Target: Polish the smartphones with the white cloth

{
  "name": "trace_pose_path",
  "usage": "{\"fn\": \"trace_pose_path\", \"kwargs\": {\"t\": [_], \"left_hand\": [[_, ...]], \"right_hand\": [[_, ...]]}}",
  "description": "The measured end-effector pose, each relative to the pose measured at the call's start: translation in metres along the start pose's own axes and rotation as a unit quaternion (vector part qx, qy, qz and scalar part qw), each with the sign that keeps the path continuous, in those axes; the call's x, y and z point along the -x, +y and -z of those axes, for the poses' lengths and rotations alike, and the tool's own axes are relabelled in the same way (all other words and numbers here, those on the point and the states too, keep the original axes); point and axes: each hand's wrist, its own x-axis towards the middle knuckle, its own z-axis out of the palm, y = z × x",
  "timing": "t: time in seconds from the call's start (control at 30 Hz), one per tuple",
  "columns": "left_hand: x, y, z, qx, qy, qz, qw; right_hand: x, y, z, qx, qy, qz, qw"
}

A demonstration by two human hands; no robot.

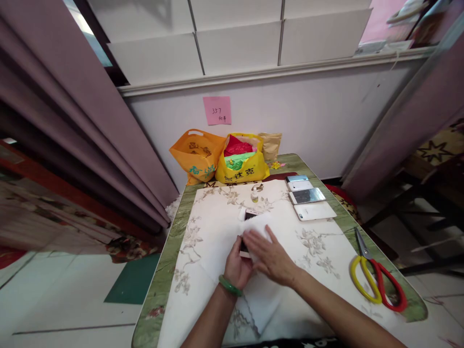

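While the left hand steadies a pale-edged smartphone over the middle of a counter spread with a white floral mat, the right hand lies across it from the right. The phone sits just ahead of the left palm, its long axis pointing away from the wearer; the left hand is nearer, gripping its close end. The left thumb rests along the near left edge, with the other fingers mostly hidden beneath. The right fingers are stretched flat and close together, thumb spread, pressing a white cloth or wipe over the phone's middle; their tips are blurred. Whether the phone touches the mat cannot be told. Beyond it stands a small bottle; farther right lie a white smartphone, a silver-framed smartphone and scissors.
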Motion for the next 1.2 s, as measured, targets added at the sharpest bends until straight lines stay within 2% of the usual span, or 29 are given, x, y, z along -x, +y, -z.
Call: {"fn": "trace_pose_path", "kwargs": {"t": [0.07,0.1,0.2,0.23,0.27,0.33,0.4,0.43,0.57,0.67,0.73,0.83,0.93,1.0,1.07,1.13,1.2], "left_hand": [[0.002,-0.003,-0.002,0.006,-0.041,-0.009,0.999],[0.004,-0.005,-0.003,0.01,-0.047,-0.006,0.999],[0.007,-0.007,-0.002,0.021,-0.02,0.019,0.999],[0.007,-0.007,-0.001,0.028,-0.014,0.024,0.999],[0.008,-0.007,-0.001,0.038,-0.011,0.023,0.999],[0.01,-0.006,0.0,0.055,-0.016,0.012,0.998],[0.012,-0.005,-0.001,0.065,-0.029,0.013,0.997],[0.012,-0.004,-0.001,0.066,-0.034,0.018,0.997],[0.013,-0.004,-0.002,0.051,-0.045,0.02,0.998],[0.01,-0.005,-0.007,0.055,-0.052,0.021,0.997],[0.009,-0.006,-0.01,0.08,-0.053,0.017,0.995],[0.006,-0.006,-0.01,0.098,-0.055,0.015,0.994],[0.001,-0.002,-0.003,0.059,-0.026,0.013,0.998],[-0.002,0.003,0.003,0.012,0.003,-0.028,1.0],[-0.003,0.008,0.007,-0.05,0.025,-0.096,0.994],[-0.003,0.013,0.011,-0.132,0.054,-0.176,0.974],[-0.001,0.017,0.014,-0.239,0.086,-0.25,0.934]], "right_hand": [[-0.001,0.004,0.001,0.008,0.033,-0.075,0.997],[-0.001,0.005,0.001,0.005,0.031,-0.074,0.997],[0.001,0.005,0.0,-0.042,-0.029,0.042,0.998],[0.002,0.006,-0.001,-0.064,-0.032,0.059,0.996],[0.003,0.008,-0.002,-0.083,-0.013,0.042,0.996],[0.004,0.014,-0.004,-0.112,0.077,-0.065,0.989],[0.003,0.02,-0.004,-0.128,0.174,-0.169,0.962],[0.003,0.022,-0.004,-0.132,0.207,-0.195,0.95],[0.0,0.024,0.0,-0.13,0.275,-0.224,0.926],[-0.002,0.021,-0.003,-0.12,0.301,-0.243,0.914],[-0.002,0.016,-0.009,-0.11,0.288,-0.211,0.927],[0.002,0.003,-0.017,-0.102,0.235,-0.124,0.959],[0.012,-0.013,-0.016,-0.112,0.165,-0.048,0.979],[0.02,-0.021,-0.007,-0.149,0.103,-0.019,0.983],[0.028,-0.024,0.006,-0.211,0.022,-0.013,0.977],[0.033,-0.02,0.019,-0.28,-0.041,-0.04,0.958],[0.035,-0.011,0.028,-0.336,-0.035,-0.105,0.935]]}}
